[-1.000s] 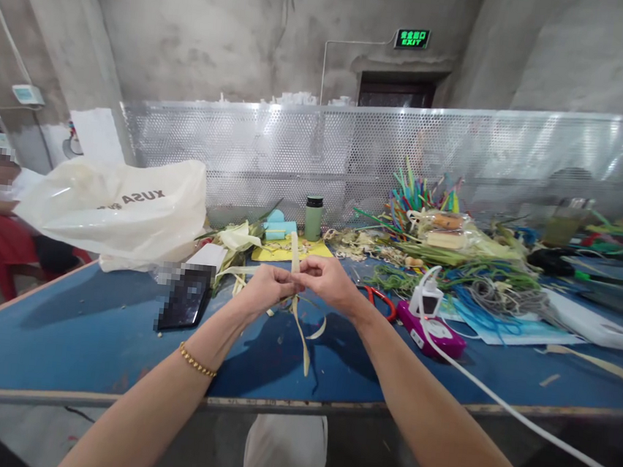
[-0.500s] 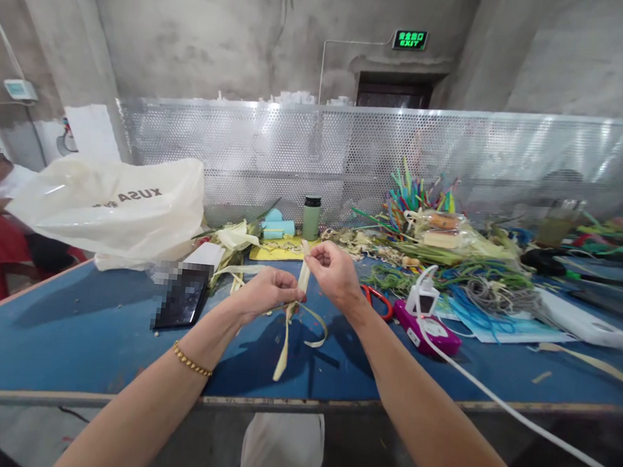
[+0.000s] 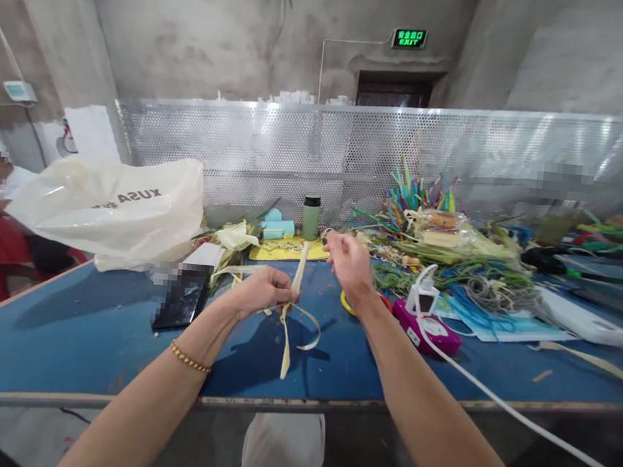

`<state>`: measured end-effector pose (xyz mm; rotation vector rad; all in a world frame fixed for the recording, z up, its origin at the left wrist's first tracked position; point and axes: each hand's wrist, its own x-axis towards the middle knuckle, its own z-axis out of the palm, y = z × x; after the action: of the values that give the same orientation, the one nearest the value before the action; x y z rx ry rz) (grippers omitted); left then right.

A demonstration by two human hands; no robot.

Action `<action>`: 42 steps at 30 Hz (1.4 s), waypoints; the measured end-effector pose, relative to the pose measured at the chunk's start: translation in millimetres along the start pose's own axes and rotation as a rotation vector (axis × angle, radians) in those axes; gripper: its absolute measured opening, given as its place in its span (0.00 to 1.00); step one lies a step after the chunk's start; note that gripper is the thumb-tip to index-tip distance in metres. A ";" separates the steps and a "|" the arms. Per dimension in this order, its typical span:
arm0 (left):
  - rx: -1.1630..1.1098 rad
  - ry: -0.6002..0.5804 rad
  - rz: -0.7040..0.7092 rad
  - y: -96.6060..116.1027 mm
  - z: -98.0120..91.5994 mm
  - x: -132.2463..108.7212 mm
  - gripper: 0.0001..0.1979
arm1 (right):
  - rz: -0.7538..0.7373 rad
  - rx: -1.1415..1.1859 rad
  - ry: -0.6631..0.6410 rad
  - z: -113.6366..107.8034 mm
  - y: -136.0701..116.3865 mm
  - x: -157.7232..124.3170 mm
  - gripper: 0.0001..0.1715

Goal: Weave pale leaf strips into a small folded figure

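Over the near middle of the blue table point(image 3: 85, 344), the following.

Item: pale strip piece point(image 3: 302, 266), narrow and leaf-like. Located between the 2 forearms, raised above the tabletop; upper end upright with a slight lean to the right, 2 tails below, 1 hanging nearly straight and 1 curling rightward.

Left hand point(image 3: 268, 292): fingers closed, pinching the piece near its middle, just above the tails.

Right hand point(image 3: 348, 263): apart from the piece, up and to its right, fingers loosely curled. Whether anything small lies between the fingertips cannot be told.

Change noted: 0.5 s ago the right hand pinched the upper end; now it has left it, and the piece stands in the left hand's grip alone. Judged bearing on the work: the join is steadied by 1 hand, the upper end is unsupported, and the right hand is freed from it.

Adjacent: a red-and-yellow handle point(image 3: 386, 301), probably scissors, partly hidden by the right wrist, its yellow edge now showing. Behind: green bottle point(image 3: 311, 220) and yellow sheet point(image 3: 268, 254). To the left: dark phone point(image 3: 182, 305). To the right: purple box point(image 3: 433, 338).
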<state>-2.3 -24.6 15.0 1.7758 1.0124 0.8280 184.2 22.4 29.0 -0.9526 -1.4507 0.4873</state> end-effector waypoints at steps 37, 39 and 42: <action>-0.076 0.238 0.035 4.1 5.1 2.2 0.12 | -0.110 0.008 -0.462 20.1 -6.0 -20.8 0.13; -0.100 0.227 0.028 5.5 3.5 1.2 0.14 | -0.112 0.035 -0.462 17.7 -8.6 -19.6 0.13; -0.187 0.156 0.060 7.4 -1.8 -1.1 0.12 | -0.128 0.073 -0.413 12.7 -11.0 -17.2 0.13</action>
<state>-2.2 -26.8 22.4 1.6080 0.9517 1.0764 167.2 5.9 25.3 -0.7198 -1.8383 0.6641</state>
